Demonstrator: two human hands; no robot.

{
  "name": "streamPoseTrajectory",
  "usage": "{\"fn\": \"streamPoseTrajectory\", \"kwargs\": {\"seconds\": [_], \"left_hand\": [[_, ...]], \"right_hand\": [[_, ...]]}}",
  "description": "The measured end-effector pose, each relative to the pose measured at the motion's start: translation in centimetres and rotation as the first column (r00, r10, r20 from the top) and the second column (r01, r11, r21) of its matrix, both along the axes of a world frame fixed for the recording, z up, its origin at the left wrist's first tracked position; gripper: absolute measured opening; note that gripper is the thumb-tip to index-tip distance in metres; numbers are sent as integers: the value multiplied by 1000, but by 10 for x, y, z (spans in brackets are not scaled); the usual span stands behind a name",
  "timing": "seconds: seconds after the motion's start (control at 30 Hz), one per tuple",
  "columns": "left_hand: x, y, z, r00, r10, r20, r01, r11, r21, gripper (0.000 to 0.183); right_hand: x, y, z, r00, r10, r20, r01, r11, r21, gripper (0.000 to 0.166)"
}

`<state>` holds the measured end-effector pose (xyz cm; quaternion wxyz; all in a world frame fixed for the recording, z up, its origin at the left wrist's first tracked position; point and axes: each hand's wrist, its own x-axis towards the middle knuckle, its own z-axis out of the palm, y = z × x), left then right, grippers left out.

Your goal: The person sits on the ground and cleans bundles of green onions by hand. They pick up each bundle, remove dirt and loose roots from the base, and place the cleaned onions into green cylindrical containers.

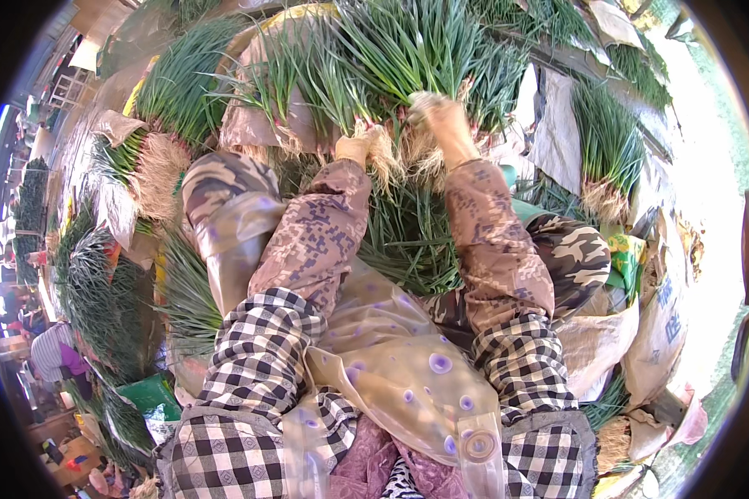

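A large pile of green onions (418,50), with long green leaves, reddish stem bases and pale roots, lies before me at the top of the view. My left hand (352,150) is closed around the stem bases of a few green onions, whose roots (384,159) hang beside it. My right hand (438,115), blurred by motion, touches the lower stems of the pile; its fingers do not show clearly. A small bunch of green onions (278,93) rests left of my left hand on a pale sack (243,121). Loose green leaves (412,237) lie between my knees.
A plastic apron (399,349) with purple dots covers my lap. Bundled green onions with roots (159,168) lie left, and another bunch (608,150) right. Woven sacks (655,318) stand at my right. A person (59,355) in a striped top is at far left.
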<state>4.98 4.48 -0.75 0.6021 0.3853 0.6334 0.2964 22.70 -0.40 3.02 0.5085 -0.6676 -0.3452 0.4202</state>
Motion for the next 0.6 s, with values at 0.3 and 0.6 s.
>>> {"fn": "streamPoseTrajectory", "kwargs": {"seconds": [0.3, 0.6], "left_hand": [[-47, -29, -47, 979, -59, 194, -24, 916, 400, 51], [-113, -17, -25, 742, 12, 671, 56, 995, -80, 23]], "right_hand": [[-105, 46, -64, 914, 139, -381, -200, 972, -127, 50], [-85, 26, 87, 928, 277, -251, -267, 961, 71, 35]]}}
